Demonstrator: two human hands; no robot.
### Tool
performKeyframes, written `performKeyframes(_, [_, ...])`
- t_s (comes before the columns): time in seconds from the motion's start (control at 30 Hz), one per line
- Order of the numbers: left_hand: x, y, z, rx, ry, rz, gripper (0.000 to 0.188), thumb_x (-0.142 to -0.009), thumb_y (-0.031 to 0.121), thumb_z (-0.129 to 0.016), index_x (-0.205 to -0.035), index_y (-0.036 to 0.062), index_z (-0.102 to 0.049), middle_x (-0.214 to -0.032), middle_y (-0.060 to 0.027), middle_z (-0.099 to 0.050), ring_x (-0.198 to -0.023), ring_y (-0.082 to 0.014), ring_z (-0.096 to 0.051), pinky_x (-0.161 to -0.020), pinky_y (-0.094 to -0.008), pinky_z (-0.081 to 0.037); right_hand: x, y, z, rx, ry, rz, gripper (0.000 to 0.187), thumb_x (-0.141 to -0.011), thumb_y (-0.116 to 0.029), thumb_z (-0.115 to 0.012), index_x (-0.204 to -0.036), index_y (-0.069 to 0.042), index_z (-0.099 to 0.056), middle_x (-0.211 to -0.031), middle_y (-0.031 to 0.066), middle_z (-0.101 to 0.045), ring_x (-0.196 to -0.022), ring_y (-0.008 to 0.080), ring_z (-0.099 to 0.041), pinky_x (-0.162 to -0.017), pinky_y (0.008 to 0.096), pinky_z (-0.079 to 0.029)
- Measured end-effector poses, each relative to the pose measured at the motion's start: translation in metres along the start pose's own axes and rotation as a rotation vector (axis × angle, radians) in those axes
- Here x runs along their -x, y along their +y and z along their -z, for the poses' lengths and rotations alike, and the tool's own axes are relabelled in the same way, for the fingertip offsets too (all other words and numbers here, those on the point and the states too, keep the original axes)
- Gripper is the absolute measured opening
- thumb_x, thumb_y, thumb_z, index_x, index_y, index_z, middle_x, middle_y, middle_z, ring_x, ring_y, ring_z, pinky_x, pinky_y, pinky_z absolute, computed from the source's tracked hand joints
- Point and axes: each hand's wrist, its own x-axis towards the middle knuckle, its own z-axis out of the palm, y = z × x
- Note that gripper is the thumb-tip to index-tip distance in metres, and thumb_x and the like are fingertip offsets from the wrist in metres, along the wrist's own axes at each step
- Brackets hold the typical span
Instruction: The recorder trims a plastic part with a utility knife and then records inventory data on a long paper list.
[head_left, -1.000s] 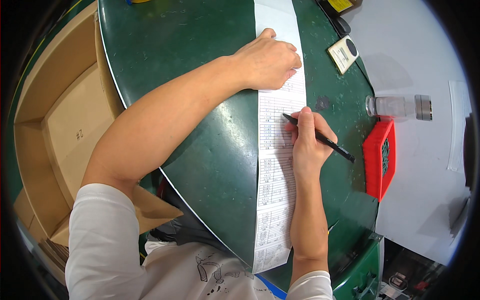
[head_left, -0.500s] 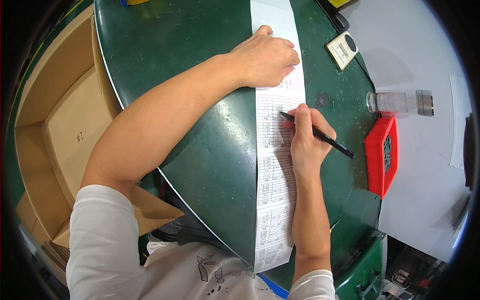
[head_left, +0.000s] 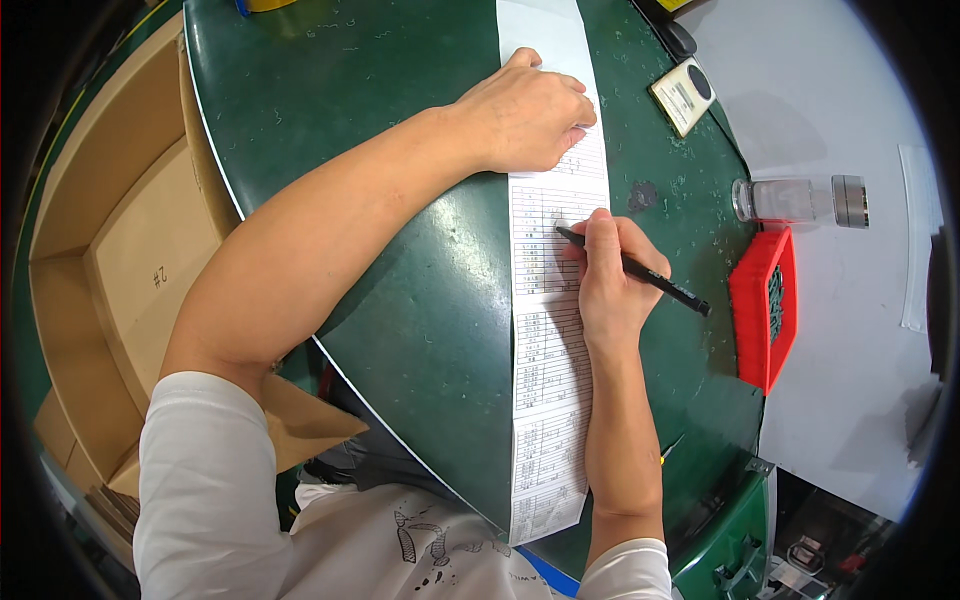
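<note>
A long white strip of printed forms [head_left: 552, 370] with ruled tables runs across the green table toward my body. My left hand [head_left: 530, 115] lies palm down on its upper part, fingers curled near the strip's right edge; the fingertips are mostly hidden. Lower on the strip, my right hand [head_left: 615, 270] grips a black pen [head_left: 665, 285] between thumb and fingers. The pen's tip is at a table row, at or just above the paper.
A red bin [head_left: 765, 310] with small dark pieces and a clear bottle [head_left: 800, 202] sit at the right. Beyond the strip are a cream-coloured device [head_left: 683, 96] and a black mouse [head_left: 679, 40]. An open cardboard box [head_left: 130, 230] stands left of the green table [head_left: 420, 300].
The pen tip has shifted slightly left and down over the form. My left hand stays almost in place on the paper.
</note>
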Motion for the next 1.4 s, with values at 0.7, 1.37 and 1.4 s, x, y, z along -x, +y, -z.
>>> performKeyframes(0.7, [-0.0004, -0.0022, -0.0002, 0.017, -0.006, -0.004, 0.018, -0.09, 0.016, -0.06, -0.103, 0.0068, -0.068, -0.117, -0.0088, -0.067, -0.12, -0.0227, -0.056, -0.105, -0.0487, -0.032, -0.0025, 0.001, -0.0015, 0.015, 0.054, -0.005, 0.031, -0.096, -0.02, -0.058, -0.077, 0.002, -0.067, -0.06, 0.0035, -0.06, -0.05, 0.0057, -0.049, -0.045, 0.0215, -0.034])
performKeyframes(1.37, [-0.0024, -0.0016, 0.0002, 0.003, -0.026, 0.01, 0.019, -0.09, 0.016, -0.061, -0.105, 0.0074, -0.069, -0.118, -0.0075, -0.067, -0.121, -0.0216, -0.055, -0.106, -0.048, -0.032, -0.0046, 0.0022, -0.0016, -0.03, 0.113, -0.03, 0.03, -0.096, -0.019, -0.058, -0.078, 0.003, -0.067, -0.062, 0.0029, -0.059, -0.051, 0.0064, -0.05, -0.046, 0.0208, -0.035])
performKeyframes(1.4, [-0.0021, -0.0016, 0.0004, 0.011, -0.025, 0.011, 0.019, -0.09, 0.016, -0.061, -0.105, 0.0073, -0.069, -0.118, -0.0076, -0.067, -0.121, -0.0217, -0.055, -0.106, -0.048, -0.033, -0.0041, 0.003, 0.0002, -0.001, 0.093, -0.017, 0.03, -0.096, -0.019, -0.058, -0.078, 0.003, -0.067, -0.062, 0.0028, -0.059, -0.052, 0.0066, -0.051, -0.046, 0.0209, -0.035])
